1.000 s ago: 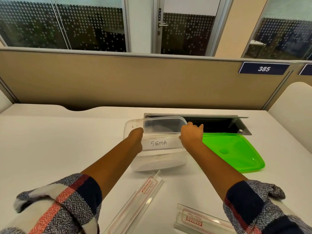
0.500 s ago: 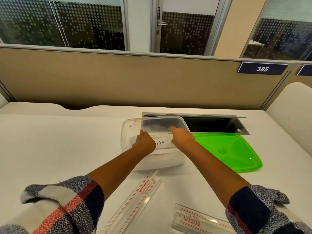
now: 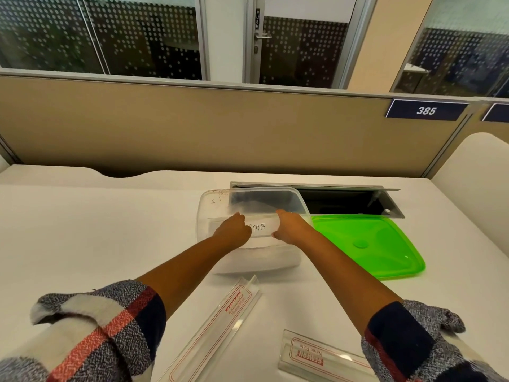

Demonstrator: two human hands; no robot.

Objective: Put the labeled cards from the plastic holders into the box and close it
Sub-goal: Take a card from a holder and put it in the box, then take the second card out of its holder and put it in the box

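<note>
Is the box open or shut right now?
Open. The clear box has no lid on; its green lid lies flat on the table to its right, while both hands hold a card over the opening.

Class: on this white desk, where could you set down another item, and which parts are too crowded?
Free: the wide bare stretch of the white desk left of the clear plastic box, and the strip right of the green plastic lid. Crowded: the near middle, where two clear plastic name-plate holders lie, and the box, where both hands hold the white card.
</note>
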